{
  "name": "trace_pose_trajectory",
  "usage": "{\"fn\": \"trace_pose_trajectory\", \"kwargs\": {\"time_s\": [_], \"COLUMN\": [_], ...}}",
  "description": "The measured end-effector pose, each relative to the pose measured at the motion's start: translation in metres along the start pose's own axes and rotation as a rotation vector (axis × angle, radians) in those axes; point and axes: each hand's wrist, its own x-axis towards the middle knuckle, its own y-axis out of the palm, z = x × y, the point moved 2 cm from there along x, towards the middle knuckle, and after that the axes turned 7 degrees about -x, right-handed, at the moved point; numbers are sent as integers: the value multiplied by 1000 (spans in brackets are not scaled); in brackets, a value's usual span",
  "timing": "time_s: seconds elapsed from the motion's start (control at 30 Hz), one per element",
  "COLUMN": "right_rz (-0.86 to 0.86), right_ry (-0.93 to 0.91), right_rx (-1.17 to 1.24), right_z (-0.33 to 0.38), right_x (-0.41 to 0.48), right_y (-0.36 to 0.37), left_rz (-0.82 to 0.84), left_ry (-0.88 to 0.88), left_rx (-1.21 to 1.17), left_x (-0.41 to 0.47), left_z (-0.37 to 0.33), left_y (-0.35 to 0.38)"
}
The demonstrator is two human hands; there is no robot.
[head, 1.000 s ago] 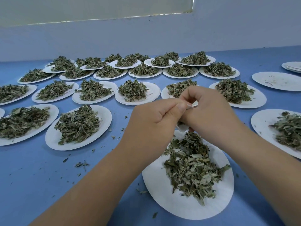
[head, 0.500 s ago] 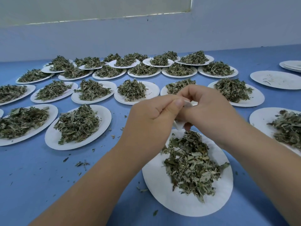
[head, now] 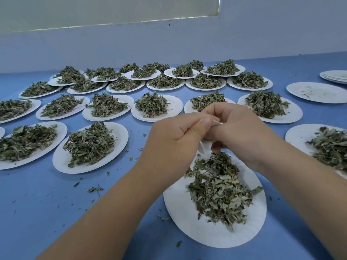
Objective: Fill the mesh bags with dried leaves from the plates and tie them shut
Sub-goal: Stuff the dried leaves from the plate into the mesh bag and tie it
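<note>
Mesh bag (head: pixel 205 148), white and crumpled, pinched between hands (head: pixel 174 139) (head: pixel 242 136).

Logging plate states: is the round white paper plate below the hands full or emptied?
Full: dried green leaves heaped on the white paper plate.

Head-worn view (wide-angle) looks forward and down, close over the left hand (head: pixel 174 139) and right hand (head: pixel 242 132), across the table (head: pixel 37 212).
</note>
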Motion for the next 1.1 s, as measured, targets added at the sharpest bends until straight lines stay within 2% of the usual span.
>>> {"fn": "trace_pose_trajectory", "kwargs": {"time_s": [0.2,0.27,0.37,0.43,0.6,0.77,0.87,1.0,1.1], "right_rz": [-195,-141,86,138,-77,-209,-172,-69,-71], "right_ry": [-10,3,27,6,-38,-18,-13,-8,9], "right_rx": [-259,-217,21,132,10,-208,-113,157,168], "right_z": [-4,-3,-2,0,-3,-7,-5,-1,-1], "right_x": [4,3,1,0,1,5,3,0,2], "right_y": [1,1,0,-1,4,7,5,0,-4], "left_rz": [-1,-21,-45,-45,-33,-25,-56,-147,-173], "left_ry": [0,4,23,36,53,102,118,134,131], "left_rx": [-16,-1,8,1,-21,104,108,128,199], "left_x": [0,0,1,1,-1,-3,-2,1,2], "left_z": [2,1,0,-1,-2,-2,0,0,-1], "left_y": [0,-2,-4,-4,-1,4,0,-9,-15]}}
